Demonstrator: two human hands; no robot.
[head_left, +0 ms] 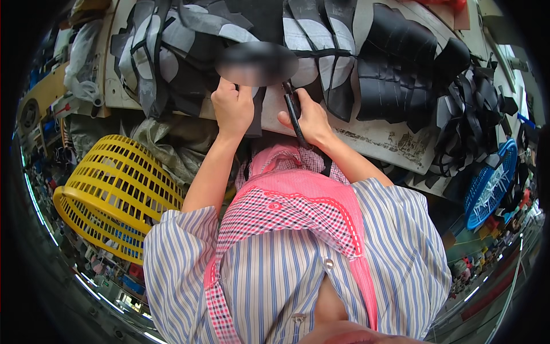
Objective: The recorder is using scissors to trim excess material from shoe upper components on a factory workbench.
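Observation:
My left hand (pixel 234 112) is raised over the near edge of the work table, fingers closed. A blurred patch covers its fingertips, so what they grip cannot be made out. A dark flat piece (pixel 255 112) hangs just to its right. In my right hand (pixel 312 117) is a slim black-handled hand tool (pixel 294 114), slanting toward the blurred patch, which hides its working end. Bundles of black and grey cut pieces (pixel 154 57) lie beyond my left hand. Beyond my right hand is another tied bundle with pale grey patches (pixel 321 37).
Stacked black pieces (pixel 395 69) and a heap of narrow black strips (pixel 467 126) cover the table's right side. The pale table edge (pixel 389 143) shows wear. A yellow slotted basket (pixel 120 189) leans at left by a crumpled sheet (pixel 177 149). A blue basket (pixel 490 183) stands at right.

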